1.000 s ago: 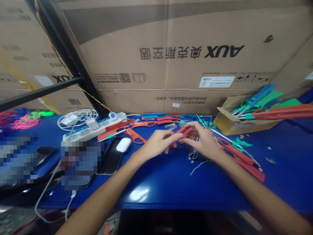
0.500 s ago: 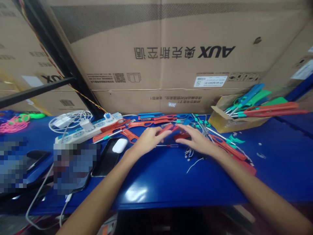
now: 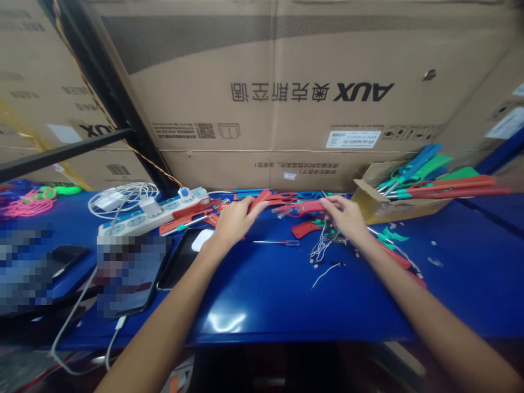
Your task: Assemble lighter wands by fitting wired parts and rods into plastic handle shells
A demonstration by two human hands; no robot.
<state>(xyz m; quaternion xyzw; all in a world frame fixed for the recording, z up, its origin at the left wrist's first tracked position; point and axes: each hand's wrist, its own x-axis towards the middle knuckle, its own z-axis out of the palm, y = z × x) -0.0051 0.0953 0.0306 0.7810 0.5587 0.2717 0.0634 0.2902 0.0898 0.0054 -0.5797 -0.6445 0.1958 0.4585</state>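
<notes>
My left hand (image 3: 234, 221) is closed on a red plastic handle piece (image 3: 260, 198), lifted above the blue table (image 3: 278, 295). To its right, my right hand (image 3: 344, 215) pinches the end of another red plastic handle piece (image 3: 305, 207). A thin screwdriver (image 3: 278, 243) lies on the table between and below my hands. Below my right hand rests a tangle of white wires with a small circuit board (image 3: 325, 245), and beside it a loose red part (image 3: 305, 228).
Large cardboard boxes (image 3: 286, 93) form the back wall. At left are a power strip (image 3: 153, 214) with chargers, a white earbud case (image 3: 202, 240) and a dark phone (image 3: 182, 259). A small cardboard box (image 3: 385, 204) at right holds long red, green and blue tools.
Both hands have risen from the table and moved apart towards the back, each taking a red piece. The screwdriver now lies uncovered between them.
</notes>
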